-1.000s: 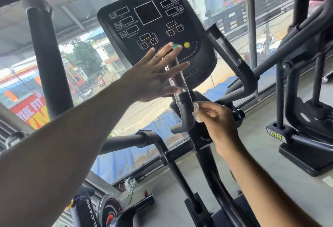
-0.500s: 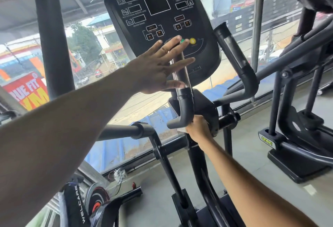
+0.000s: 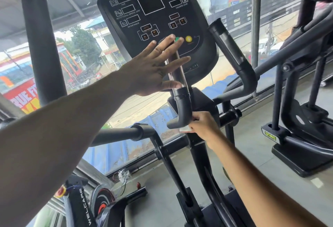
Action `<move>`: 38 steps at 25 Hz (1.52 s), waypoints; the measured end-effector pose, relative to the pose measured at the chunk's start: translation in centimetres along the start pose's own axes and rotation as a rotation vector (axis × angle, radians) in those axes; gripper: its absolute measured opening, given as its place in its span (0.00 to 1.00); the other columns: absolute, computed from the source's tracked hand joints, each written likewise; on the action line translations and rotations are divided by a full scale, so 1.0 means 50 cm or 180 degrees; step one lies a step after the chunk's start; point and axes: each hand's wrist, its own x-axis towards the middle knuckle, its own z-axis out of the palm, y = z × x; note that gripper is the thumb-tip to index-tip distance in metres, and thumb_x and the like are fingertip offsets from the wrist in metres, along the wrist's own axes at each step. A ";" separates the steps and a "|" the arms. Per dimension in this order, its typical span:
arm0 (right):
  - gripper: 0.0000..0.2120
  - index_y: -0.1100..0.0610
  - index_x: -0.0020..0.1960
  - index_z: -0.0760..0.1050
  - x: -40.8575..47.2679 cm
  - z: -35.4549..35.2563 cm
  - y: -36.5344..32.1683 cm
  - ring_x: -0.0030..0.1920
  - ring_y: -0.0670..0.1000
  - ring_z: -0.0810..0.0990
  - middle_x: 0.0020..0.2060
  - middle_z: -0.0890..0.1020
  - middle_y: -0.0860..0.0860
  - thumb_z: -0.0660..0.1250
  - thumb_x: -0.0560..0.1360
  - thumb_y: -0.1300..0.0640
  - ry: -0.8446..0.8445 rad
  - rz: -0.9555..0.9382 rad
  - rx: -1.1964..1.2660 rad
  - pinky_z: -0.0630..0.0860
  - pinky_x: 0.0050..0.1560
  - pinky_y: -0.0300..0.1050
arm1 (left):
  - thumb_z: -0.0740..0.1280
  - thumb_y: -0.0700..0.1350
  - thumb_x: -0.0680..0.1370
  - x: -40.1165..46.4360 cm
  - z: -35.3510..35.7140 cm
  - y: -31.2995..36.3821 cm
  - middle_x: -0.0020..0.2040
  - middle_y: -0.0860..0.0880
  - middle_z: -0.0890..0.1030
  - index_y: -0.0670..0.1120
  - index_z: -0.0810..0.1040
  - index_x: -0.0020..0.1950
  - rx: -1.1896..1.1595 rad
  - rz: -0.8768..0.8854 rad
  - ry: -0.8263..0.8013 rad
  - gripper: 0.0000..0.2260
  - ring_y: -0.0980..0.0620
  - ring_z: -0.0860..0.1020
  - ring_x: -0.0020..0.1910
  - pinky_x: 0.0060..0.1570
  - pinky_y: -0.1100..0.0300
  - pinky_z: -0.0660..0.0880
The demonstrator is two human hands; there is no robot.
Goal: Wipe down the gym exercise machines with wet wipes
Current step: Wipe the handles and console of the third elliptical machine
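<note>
A black elliptical trainer fills the view, with its console [image 3: 156, 21] tilted at the top centre. Below the console a curved black handle [image 3: 182, 108] with a metal grip plate bends down and to the left. My left hand [image 3: 153, 68] lies with straight, spread fingers against the upper part of that handle, fingertips over the console's lower buttons. My right hand [image 3: 202, 125] pinches a white wet wipe [image 3: 185, 128] and presses it to the underside of the handle's bend. Most of the wipe is hidden behind the fingers.
A second curved handle [image 3: 232, 61] rises to the right of the console. A thick padded arm [image 3: 43, 46] stands at the left. Another machine's black base [image 3: 297, 147] sits on the grey floor at the right. A window wall runs behind; an exercise bike [image 3: 86, 207] is at lower left.
My right hand with the wipe moved from the side of the handle's lower tube down to its bend and now sits beneath it. My left hand stays on the handle.
</note>
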 end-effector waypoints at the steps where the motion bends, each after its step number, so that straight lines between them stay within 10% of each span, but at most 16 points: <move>1: 0.07 0.54 0.44 0.86 -0.015 -0.019 -0.014 0.35 0.42 0.80 0.33 0.84 0.45 0.71 0.73 0.64 -0.0001 -0.0084 0.0182 0.76 0.37 0.32 | 0.37 0.74 0.79 0.001 -0.001 0.000 0.84 0.46 0.33 0.57 0.44 0.86 -0.0021 0.0001 -0.0011 0.38 0.46 0.32 0.83 0.82 0.39 0.43; 15: 0.04 0.56 0.49 0.83 -0.083 -0.036 -0.073 0.42 0.35 0.83 0.40 0.84 0.40 0.72 0.77 0.64 0.1102 -0.1567 -0.0332 0.74 0.43 0.26 | 0.37 0.73 0.79 0.003 -0.008 0.002 0.83 0.46 0.31 0.58 0.40 0.85 0.0129 -0.0004 -0.0140 0.37 0.44 0.31 0.82 0.82 0.41 0.42; 31: 0.11 0.52 0.55 0.84 -0.044 -0.009 -0.015 0.51 0.45 0.86 0.47 0.88 0.45 0.69 0.78 0.65 0.0771 -0.1122 0.0478 0.80 0.52 0.40 | 0.38 0.73 0.81 0.001 -0.002 0.002 0.84 0.47 0.33 0.58 0.43 0.85 0.0052 -0.0062 -0.0019 0.36 0.46 0.32 0.83 0.82 0.42 0.43; 38: 0.07 0.52 0.50 0.86 -0.007 0.011 0.030 0.39 0.45 0.84 0.41 0.87 0.44 0.72 0.78 0.63 0.0485 -0.0740 -0.0101 0.81 0.42 0.44 | 0.40 0.73 0.80 -0.007 -0.027 0.016 0.84 0.48 0.32 0.58 0.41 0.85 0.0074 -0.0262 -0.0181 0.37 0.47 0.33 0.83 0.82 0.42 0.40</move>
